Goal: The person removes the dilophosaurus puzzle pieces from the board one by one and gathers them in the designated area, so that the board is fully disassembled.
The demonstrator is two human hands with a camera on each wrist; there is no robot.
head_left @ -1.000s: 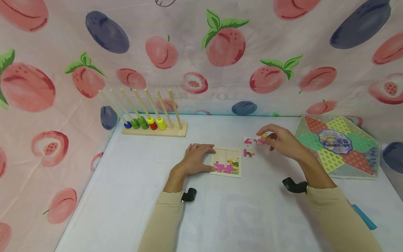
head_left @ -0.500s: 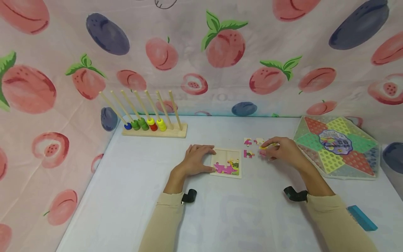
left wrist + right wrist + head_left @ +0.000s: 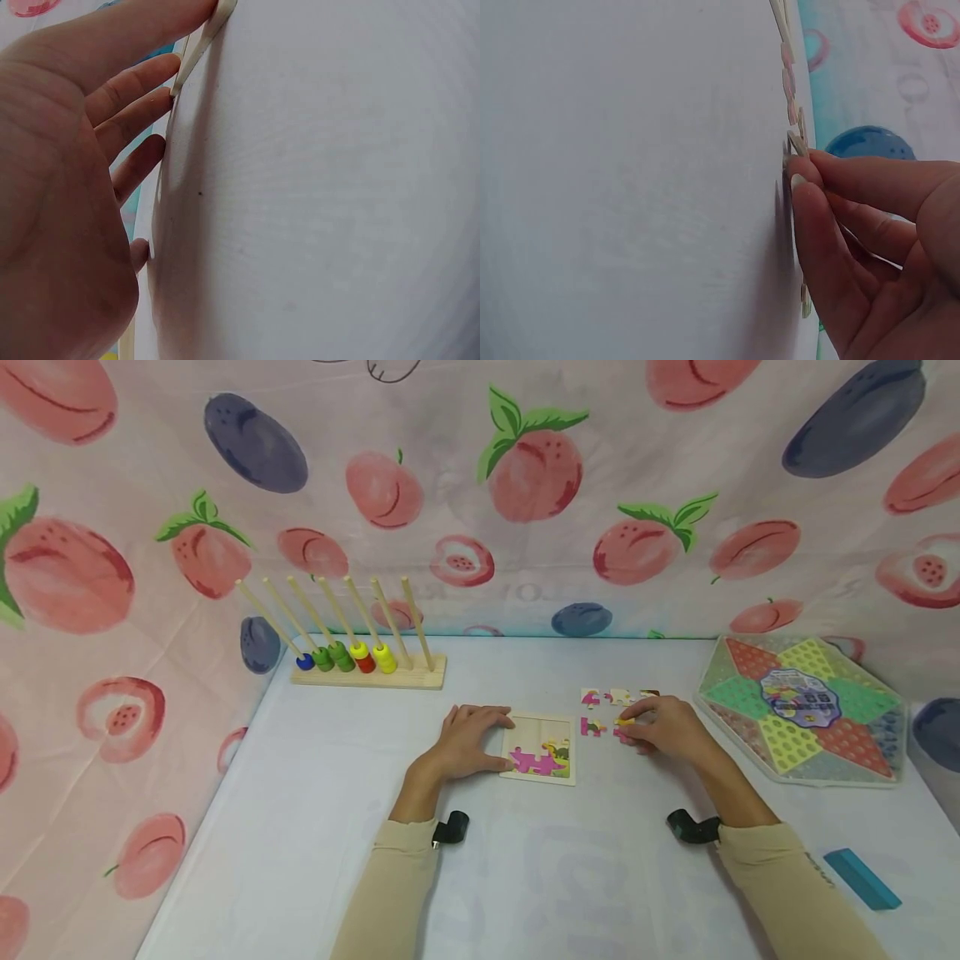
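Observation:
A square wooden puzzle tray (image 3: pixel 537 781) lies mid-table, with joined pink, green and yellow pieces (image 3: pixel 538 762) along its lower part. My left hand (image 3: pixel 467 741) rests at the tray's left edge, thumb and fingers spread against the frame; in the left wrist view the hand (image 3: pixel 67 180) touches the wooden edge. Right of the tray, my right hand (image 3: pixel 675 731) pinches a small yellowish puzzle piece (image 3: pixel 626 722) between thumb and fingers. Loose pieces lie beside it, one pink (image 3: pixel 590 697) and one pink and green (image 3: pixel 592 727). The right wrist view shows the hand (image 3: pixel 877 232) pinching a piece edge-on.
A wooden abacus base (image 3: pixel 367 677) with upright rods and coloured beads stands at the back left. At the right lies a hexagonal board (image 3: pixel 802 710) with a star pattern. A blue box-like object (image 3: pixel 862 879) is near the right sleeve. A fruit-print cloth hangs behind.
My right hand has moved down and slightly toward the front from the upper loose pieces, carrying the yellowish piece. My left hand and the tray have stayed in place.

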